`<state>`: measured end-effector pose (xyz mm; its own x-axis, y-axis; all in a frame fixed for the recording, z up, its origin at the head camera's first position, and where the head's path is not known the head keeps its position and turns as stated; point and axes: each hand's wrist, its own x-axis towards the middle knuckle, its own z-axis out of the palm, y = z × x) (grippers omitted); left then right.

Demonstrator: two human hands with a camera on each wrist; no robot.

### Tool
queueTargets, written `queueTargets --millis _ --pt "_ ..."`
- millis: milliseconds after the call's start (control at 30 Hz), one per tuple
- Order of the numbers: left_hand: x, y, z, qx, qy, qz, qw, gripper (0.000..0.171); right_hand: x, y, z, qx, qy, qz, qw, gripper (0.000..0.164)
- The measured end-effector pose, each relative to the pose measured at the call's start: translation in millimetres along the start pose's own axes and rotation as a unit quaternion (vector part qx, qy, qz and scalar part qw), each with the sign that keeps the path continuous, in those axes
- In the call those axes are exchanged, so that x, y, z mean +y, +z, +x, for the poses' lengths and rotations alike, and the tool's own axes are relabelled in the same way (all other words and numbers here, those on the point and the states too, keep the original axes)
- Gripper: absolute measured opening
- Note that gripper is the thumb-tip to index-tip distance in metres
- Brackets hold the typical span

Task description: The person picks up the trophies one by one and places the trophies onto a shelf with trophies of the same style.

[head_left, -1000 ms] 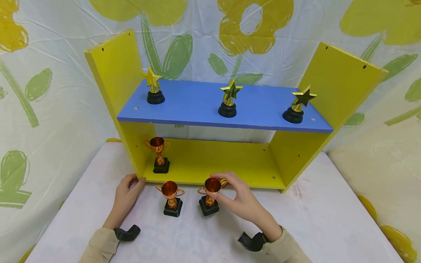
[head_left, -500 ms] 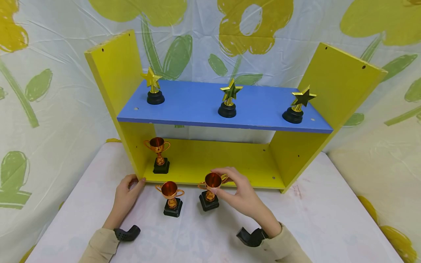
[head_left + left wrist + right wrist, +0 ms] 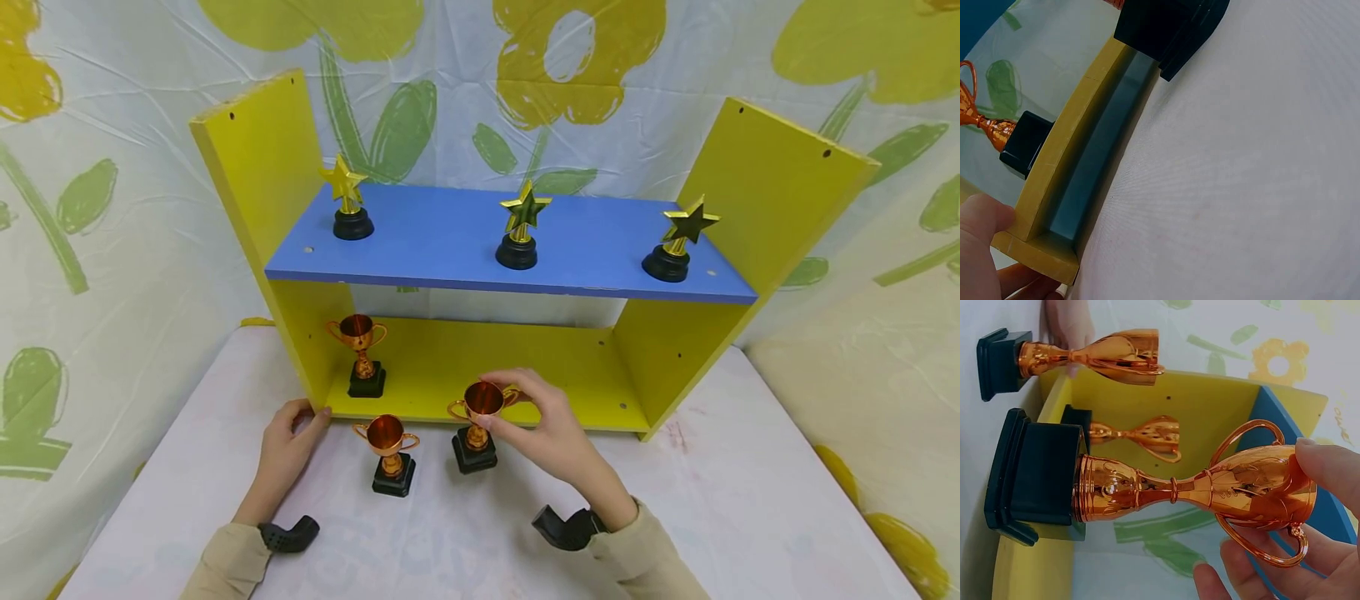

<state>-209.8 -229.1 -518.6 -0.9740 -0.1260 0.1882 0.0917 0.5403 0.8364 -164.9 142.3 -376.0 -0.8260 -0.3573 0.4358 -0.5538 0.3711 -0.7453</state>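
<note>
My right hand (image 3: 551, 425) pinches a copper-coloured trophy cup (image 3: 480, 437) by its bowl, thumb at the rim and fingers around the far handle. In the right wrist view this trophy cup (image 3: 1172, 490) fills the middle, its square black base near the shelf's front edge. At the lower left corner of the yellow and blue shelf (image 3: 510, 292), my left hand (image 3: 288, 437) grips the side panel, its thumb on the front edge (image 3: 1025, 219). A second trophy cup (image 3: 390, 454) stands upright on the table between the hands. The third (image 3: 363, 358) sits on the bottom board at the left.
Star trophies with round black bases stand on the blue upper board: one left (image 3: 348, 200), one middle (image 3: 521, 225), one right (image 3: 675, 242). A white cloth (image 3: 420, 550) covers the table. Behind hangs a flowered curtain (image 3: 465, 92).
My right hand has risen slightly and moved toward the shelf, carrying the trophy cup with it. The left hand keeps its place at the shelf corner.
</note>
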Motion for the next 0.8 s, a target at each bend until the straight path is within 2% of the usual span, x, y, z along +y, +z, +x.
queueTargets --millis 800 --pt "0.9 -0.7 -1.0 0.006 0.002 -0.007 1.0000 0.042 -0.6 -7.0 18.5 0.034 -0.008 0.008 0.999 0.042"
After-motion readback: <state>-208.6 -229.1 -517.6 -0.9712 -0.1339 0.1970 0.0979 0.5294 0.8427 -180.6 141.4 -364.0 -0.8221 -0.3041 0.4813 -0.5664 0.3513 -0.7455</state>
